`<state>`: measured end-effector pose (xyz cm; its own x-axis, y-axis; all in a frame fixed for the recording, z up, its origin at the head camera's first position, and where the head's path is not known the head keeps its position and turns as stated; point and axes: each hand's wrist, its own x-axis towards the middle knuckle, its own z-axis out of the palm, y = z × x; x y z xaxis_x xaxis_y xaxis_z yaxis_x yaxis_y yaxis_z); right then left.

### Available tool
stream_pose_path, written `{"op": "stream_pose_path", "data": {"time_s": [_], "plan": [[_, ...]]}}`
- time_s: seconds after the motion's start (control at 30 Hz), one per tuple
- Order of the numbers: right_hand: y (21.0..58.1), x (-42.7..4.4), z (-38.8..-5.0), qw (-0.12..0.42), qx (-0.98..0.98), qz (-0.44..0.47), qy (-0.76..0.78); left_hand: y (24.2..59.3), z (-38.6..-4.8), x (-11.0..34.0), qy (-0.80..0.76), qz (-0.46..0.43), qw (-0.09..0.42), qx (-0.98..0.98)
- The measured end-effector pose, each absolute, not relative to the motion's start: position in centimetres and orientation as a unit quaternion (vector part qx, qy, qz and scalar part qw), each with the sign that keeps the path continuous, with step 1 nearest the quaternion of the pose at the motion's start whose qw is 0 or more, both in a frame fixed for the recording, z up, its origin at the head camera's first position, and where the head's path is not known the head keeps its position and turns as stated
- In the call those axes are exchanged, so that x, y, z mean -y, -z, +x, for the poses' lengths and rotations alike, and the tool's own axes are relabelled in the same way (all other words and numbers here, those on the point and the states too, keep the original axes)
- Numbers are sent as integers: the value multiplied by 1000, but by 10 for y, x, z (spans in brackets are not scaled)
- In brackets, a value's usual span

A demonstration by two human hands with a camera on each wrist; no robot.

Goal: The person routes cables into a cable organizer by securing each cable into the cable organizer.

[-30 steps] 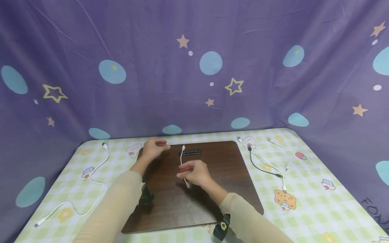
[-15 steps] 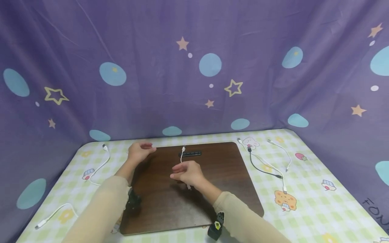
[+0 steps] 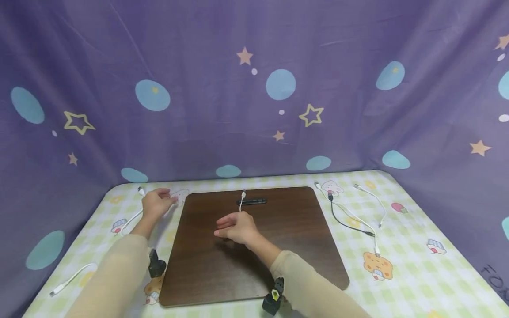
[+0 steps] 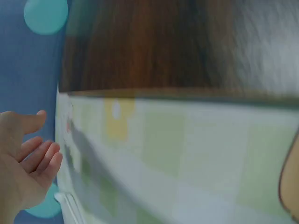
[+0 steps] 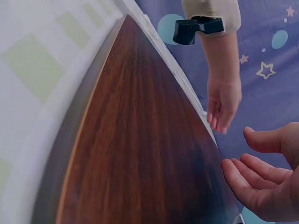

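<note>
While the left hand [image 3: 157, 204] hangs near a white cable [image 3: 132, 219] on the tabletop [image 3: 409, 238], the right hand [image 3: 235, 229] hovers over the board [image 3: 290, 260], where a short white cable [image 3: 242, 201] meets the black strip [image 3: 256, 201]; both hands' fingers are loosely parted, gripping nothing.

Lettering on the wrinkled purple fabric curtain [image 3: 207, 141]: a short row of thin dark capitals [image 3: 495, 283], slanting downward, low on the stretch at the far right. From where I stand, "FO" can be read; the next character, cut by the head view's edge, cannot be told.
</note>
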<state>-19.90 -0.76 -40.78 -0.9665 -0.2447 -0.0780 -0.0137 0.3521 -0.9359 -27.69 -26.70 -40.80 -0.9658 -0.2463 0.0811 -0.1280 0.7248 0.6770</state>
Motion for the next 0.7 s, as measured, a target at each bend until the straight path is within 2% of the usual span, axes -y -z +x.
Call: {"op": "stream_pose_path", "data": {"time_s": [0.2, 0.7], "plan": [[411, 13, -201, 106, -812, -78, 569, 417, -275, 287, 338, 141, 118, 923], [413, 25, -200, 112, -800, -76, 585, 424, -278, 313, 313, 187, 143, 920]]}}
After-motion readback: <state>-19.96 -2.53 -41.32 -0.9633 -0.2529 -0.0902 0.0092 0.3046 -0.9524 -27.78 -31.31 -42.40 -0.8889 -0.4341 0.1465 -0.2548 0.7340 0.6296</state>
